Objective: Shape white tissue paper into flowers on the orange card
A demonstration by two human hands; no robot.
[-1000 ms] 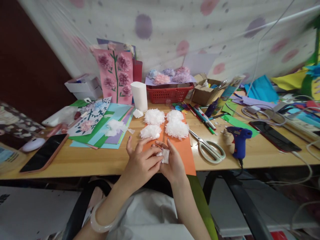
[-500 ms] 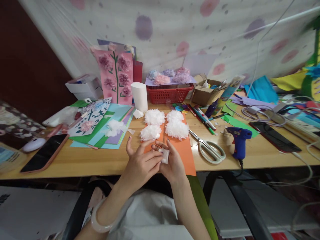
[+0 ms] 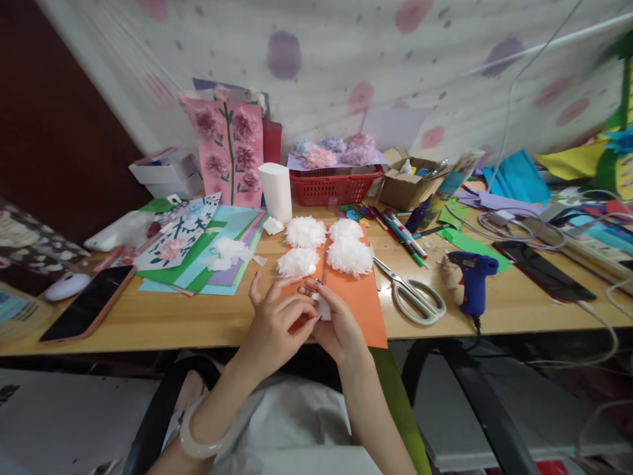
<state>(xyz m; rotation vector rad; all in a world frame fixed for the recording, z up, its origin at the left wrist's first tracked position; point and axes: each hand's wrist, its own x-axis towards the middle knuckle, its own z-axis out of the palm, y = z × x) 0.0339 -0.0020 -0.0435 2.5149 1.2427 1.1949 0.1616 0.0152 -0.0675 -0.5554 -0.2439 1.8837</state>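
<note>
Between my two hands is a small square of folded white tissue paper (image 3: 324,309). My right hand (image 3: 341,323) grips it, with the thumb lying over its upper edge. The fingertips of my left hand (image 3: 279,323) pinch at its left edge; fingers cover part of it. Just beyond my hands lies orange paper (image 3: 368,316) with several fluffy white tissue flowers (image 3: 350,256) on it. To the left, a loose piece of white tissue (image 3: 228,253) rests on coloured sheets (image 3: 198,282). A small white folded stack (image 3: 273,225) sits by a white paper roll (image 3: 275,191).
Scissors (image 3: 418,300) and a blue glue gun (image 3: 472,280) lie at the right, near markers (image 3: 403,231) and a phone (image 3: 544,270). Another phone (image 3: 89,303) is at the left. Behind stand a red basket (image 3: 336,188), a cardboard box (image 3: 408,185) and a pink flower picture (image 3: 230,152).
My right thumb has come down over the white square, covering more of it. My left fingers have curled into a pinch at its edge. The things on the table have not moved.
</note>
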